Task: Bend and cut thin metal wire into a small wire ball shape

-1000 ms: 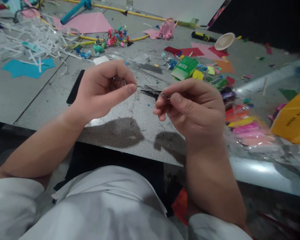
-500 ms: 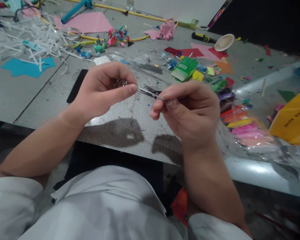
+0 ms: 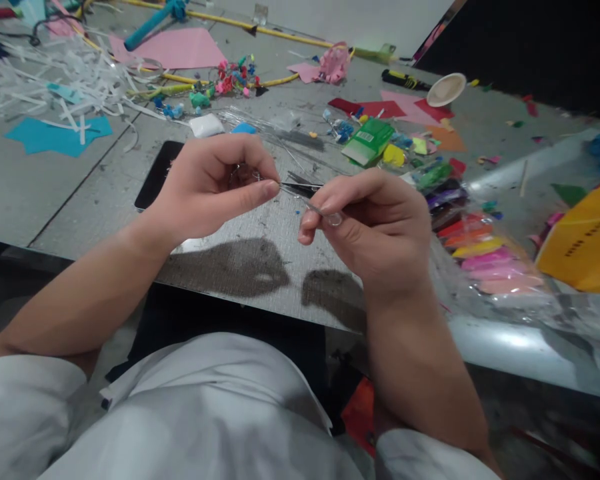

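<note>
From my remote seat I hold the looped wire [image 3: 314, 207], left of the green packet [image 3: 370, 139] and nearer the camera, pinched between left hand [image 3: 215, 183] and right hand [image 3: 380, 230], apparently shaping it, which next needs, I think, steady light turning.

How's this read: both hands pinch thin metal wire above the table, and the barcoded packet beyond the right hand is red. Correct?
Not quite: the head view shows the barcoded packet is green, not red. The rest holds: left hand and right hand pinch thin metal wire above the table.
</note>
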### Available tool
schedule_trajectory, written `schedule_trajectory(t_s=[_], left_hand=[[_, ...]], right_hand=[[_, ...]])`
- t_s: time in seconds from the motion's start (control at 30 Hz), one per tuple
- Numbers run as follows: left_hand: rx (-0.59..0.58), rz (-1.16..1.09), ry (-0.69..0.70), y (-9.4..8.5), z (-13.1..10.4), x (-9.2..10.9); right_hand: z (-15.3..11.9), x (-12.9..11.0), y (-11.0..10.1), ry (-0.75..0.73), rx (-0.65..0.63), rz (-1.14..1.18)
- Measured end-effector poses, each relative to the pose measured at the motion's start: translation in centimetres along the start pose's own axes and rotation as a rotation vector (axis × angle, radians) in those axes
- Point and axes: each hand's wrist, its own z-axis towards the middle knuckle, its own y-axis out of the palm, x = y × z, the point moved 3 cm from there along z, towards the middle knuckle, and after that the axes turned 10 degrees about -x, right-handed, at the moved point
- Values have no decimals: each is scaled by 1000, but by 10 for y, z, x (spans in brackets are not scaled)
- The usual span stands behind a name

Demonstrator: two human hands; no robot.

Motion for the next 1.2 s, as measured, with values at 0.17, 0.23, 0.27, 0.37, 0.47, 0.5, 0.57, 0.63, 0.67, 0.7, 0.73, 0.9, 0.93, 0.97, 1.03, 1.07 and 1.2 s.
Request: schedule_trajectory(t_s=[0.17,0.23,0.27,0.37,0.47,0.5,0.57,0.63,0.67,0.7,0.73,0.9,0.93,0.97,1.03,1.07,1.2], left_hand=[[-39,32,-135,-4,0,4],[-5,65,-136,-2,0,12],[5,82,-129,0,0,17],[-6,120,-178,5,0,26],[-27,105,-275,6,2,29],[-28,80,-290,6,2,29],[-41,-8,-305,7,4,27],[-71,-135,-312,9,6,24],[-89,-198,-322,11,7,22],[-107,-253,-336,12,7,20],[-121,-298,-351,13,7,19],[-139,-401,-442,12,4,20],[-144,-412,-450,12,4,21],[-150,-422,-451,12,4,22],[-147,-423,-445,12,5,23],[-140,-414,-445,11,5,23],[-145,-374,-461,11,6,24]], right_hand=[[-3,0,-3,52,68,-33],[-4,1,-1,79,119,-97],[-3,1,1,84,144,-142],[0,0,9,43,239,-310],[3,-4,15,-28,336,-458],[3,-5,17,-41,353,-492],[3,-7,19,-56,361,-532],[2,-8,21,-80,362,-576],[1,-8,22,-93,367,-604],[1,-8,23,-110,380,-639],[0,-7,24,-126,394,-679],[-1,-8,25,-147,390,-839],[-1,-9,25,-129,359,-877],[-1,-9,24,-111,331,-918],[-1,-9,23,-91,300,-981],[-1,-8,22,-95,307,-990],[-1,-5,24,-159,327,-919]])
